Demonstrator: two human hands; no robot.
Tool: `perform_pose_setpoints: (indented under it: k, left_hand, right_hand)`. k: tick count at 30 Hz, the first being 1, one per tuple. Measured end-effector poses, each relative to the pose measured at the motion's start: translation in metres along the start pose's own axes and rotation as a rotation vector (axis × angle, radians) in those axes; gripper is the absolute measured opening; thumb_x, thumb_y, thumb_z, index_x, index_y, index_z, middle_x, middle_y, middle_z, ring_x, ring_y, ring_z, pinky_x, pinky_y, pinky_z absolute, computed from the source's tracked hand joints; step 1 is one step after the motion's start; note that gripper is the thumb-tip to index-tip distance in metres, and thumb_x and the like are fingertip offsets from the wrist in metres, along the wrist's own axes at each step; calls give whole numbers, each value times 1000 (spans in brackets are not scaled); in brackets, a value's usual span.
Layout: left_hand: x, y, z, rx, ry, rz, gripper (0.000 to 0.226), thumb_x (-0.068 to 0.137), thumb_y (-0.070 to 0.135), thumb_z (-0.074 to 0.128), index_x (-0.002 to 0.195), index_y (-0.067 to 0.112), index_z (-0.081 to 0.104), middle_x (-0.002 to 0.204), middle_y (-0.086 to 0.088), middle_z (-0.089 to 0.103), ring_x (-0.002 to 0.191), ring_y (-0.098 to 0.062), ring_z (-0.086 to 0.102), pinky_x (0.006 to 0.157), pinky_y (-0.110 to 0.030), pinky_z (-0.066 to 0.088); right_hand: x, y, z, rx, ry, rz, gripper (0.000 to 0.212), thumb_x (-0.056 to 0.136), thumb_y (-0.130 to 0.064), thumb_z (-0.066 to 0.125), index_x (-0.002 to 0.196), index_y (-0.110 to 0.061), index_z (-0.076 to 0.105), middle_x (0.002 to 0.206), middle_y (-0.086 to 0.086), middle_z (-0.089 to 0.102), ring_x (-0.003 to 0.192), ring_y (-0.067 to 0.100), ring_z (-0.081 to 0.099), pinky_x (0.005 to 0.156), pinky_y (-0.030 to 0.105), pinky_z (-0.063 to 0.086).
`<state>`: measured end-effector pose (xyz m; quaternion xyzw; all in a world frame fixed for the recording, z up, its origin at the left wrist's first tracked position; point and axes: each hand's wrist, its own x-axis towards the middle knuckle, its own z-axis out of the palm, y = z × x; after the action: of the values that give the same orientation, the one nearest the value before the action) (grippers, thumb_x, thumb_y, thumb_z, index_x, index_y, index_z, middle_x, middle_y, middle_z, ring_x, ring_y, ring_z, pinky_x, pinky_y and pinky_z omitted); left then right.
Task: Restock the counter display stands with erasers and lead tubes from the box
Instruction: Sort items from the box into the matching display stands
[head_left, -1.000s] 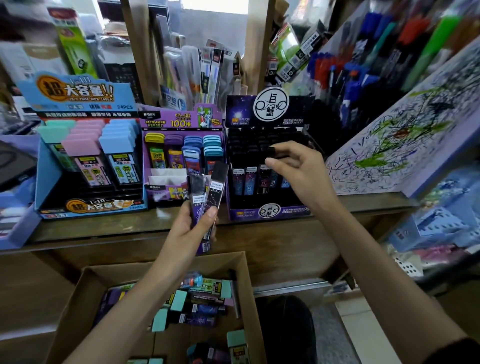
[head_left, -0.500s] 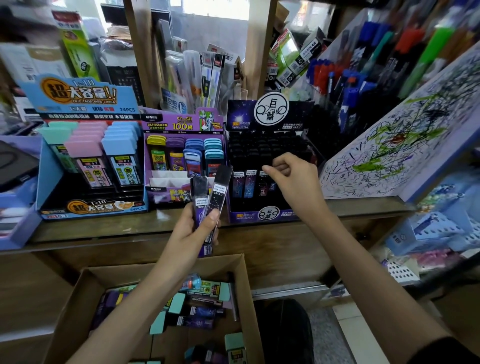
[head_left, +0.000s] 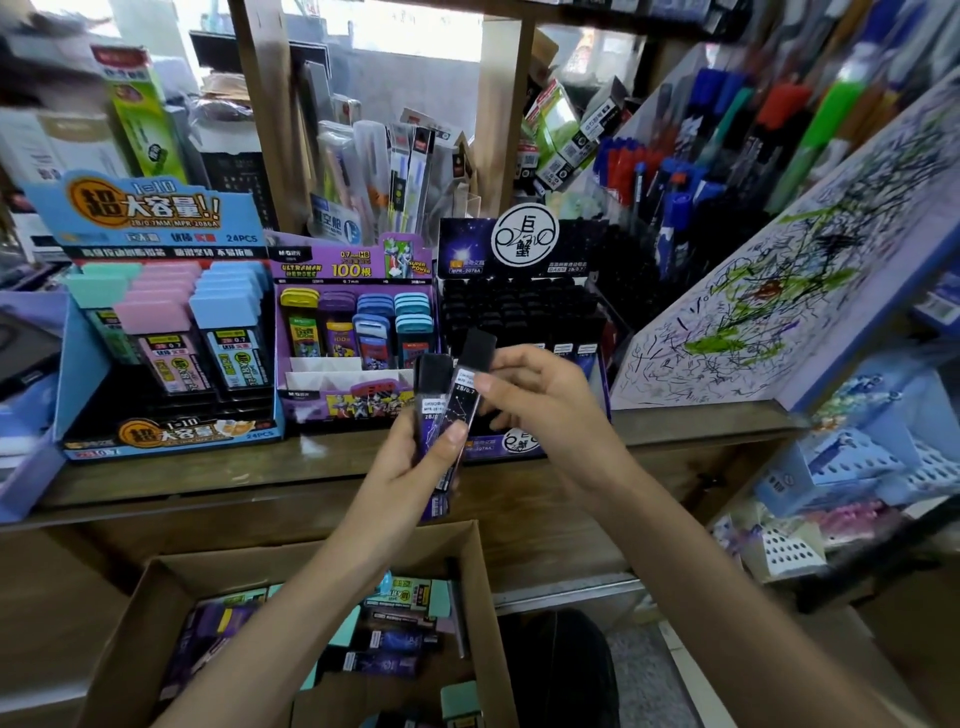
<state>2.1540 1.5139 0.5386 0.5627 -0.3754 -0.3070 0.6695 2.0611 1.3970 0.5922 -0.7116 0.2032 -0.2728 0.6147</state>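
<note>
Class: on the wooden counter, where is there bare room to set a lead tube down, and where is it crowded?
Bare: the counter's front strip, below the blue stand and purple stand. Crowded: everything behind, stands side by side, and the black stand behind both hands.

Wooden counter (head_left: 332, 480) bears three display stands (head_left: 171, 364).

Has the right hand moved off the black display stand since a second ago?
Yes. The right hand has come back from the black display stand, down and leftward, and now pinches a lead tube held in the left hand.

Two hands (head_left: 410, 467) (head_left: 540, 400); two held lead tubes (head_left: 457, 410); three display stands (head_left: 171, 364); one box (head_left: 130, 623).
</note>
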Motion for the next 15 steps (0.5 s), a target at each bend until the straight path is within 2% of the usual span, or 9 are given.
perform_pose_setpoints:
  k: [4,7,9,11,13,15]
  left_hand:
    - [3,5,2,-60,24,2,44,77,57,48,101,20,52,60,8,52,54,-7,49,56,-20,46]
    - [7,7,-4,-72,50,3,35,81,53,46,96,21,52,65,8,52,55,-9,47,60,-27,45]
    - [8,7,-8,-62,59,9,29,85,47,44,93,21,51,65,7,53,55,-9,46,61,-29,43]
    - [8,6,-10,-77,68,11,27,86,43,43,92,18,49,64,7,52,54,-10,44,59,-29,42]
    - [8,6,-10,-93,73,9,30,85,42,43,94,14,48,63,7,52,52,-10,43,55,-26,42]
    - [8,6,-10,-99,71,11,37,83,42,43,98,8,47,61,7,52,51,-10,43,52,-23,42]
  right_hand:
    - [5,-12,-21,126,65,-1,8,87,-9,61,94,-11,61,78,-4,68,71,7,63,64,22,50]
    - [15,-28,-52,110,195,-91,9,87,-7,60,93,-14,60,79,-6,68,74,7,63,66,21,51]
    - [23,-34,-68,25,285,-186,13,87,-6,61,91,-19,59,80,-6,67,74,7,64,66,21,51]
    - [30,-31,-75,-159,333,-271,17,87,-7,62,90,-23,57,82,-5,64,75,7,64,67,20,51]
    - [35,-22,-76,-363,284,-323,15,88,-8,62,93,-20,55,85,-6,60,79,8,62,71,18,49]
    - [37,-9,-73,-461,218,-329,15,89,-9,62,99,-17,54,86,-9,58,79,5,59,73,17,49]
